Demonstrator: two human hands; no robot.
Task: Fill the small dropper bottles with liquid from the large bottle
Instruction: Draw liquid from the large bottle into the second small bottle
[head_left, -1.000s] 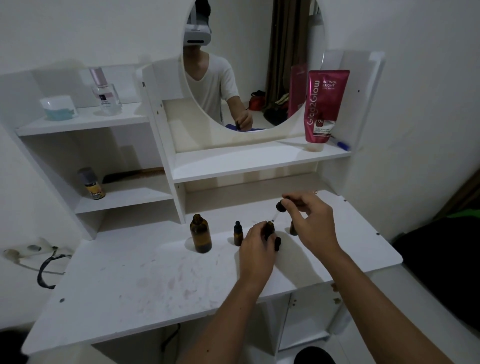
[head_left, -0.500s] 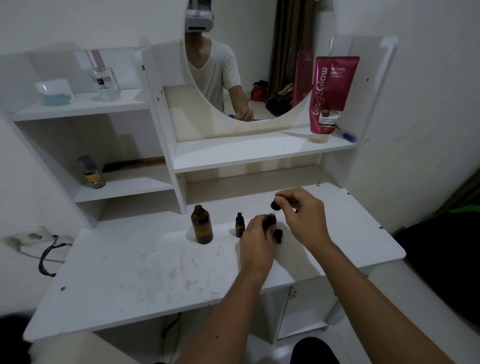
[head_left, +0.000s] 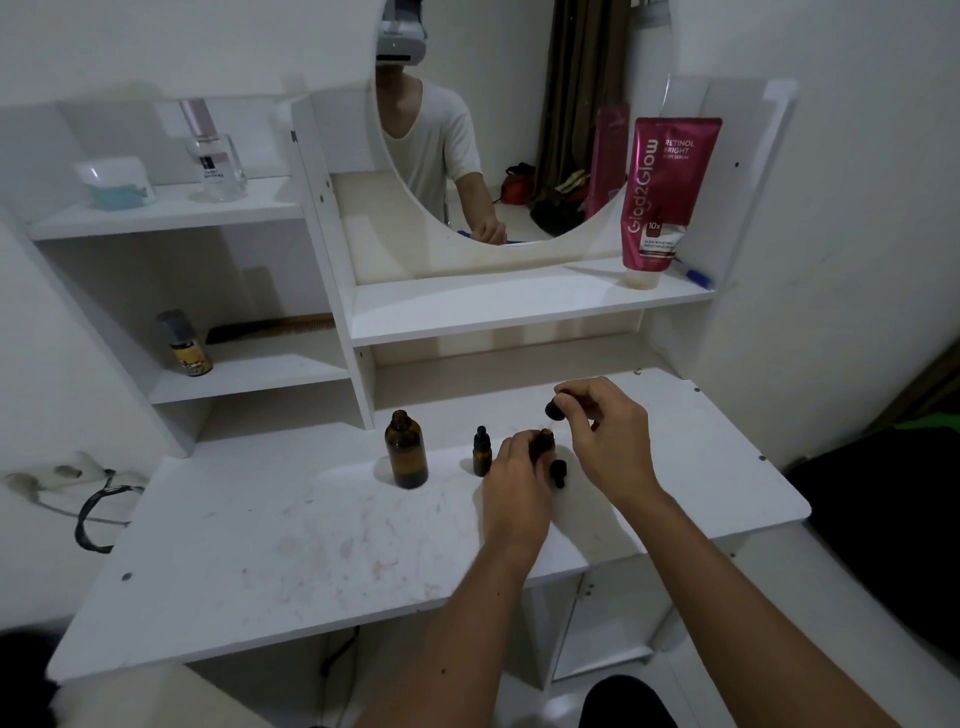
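Note:
A large amber bottle (head_left: 406, 449) stands uncapped on the white vanity top (head_left: 291, 540). To its right stands a small dropper bottle (head_left: 481, 452) with its black cap on. My left hand (head_left: 514, 488) grips another small amber bottle (head_left: 542, 444), open at the top. My right hand (head_left: 605, 431) pinches a dropper with a black bulb (head_left: 554, 410) just above that bottle's mouth, its glass tip pointing down at the opening. A loose black dropper cap (head_left: 558, 472) lies on the top between my hands.
Shelves rise behind the work spot: a pink tube (head_left: 665, 192) on the right shelf, a small can (head_left: 186, 344) and a comb (head_left: 270, 328) on the left lower shelf, a jar (head_left: 115, 182) and a clear bottle (head_left: 213, 156) on the upper one. A round mirror (head_left: 519, 119) hangs above.
The camera has tilted a little, shifting the scene up. My right hand has stayed over the held small bottle with the dropper, moving only slightly; the left hand keeps its grip.

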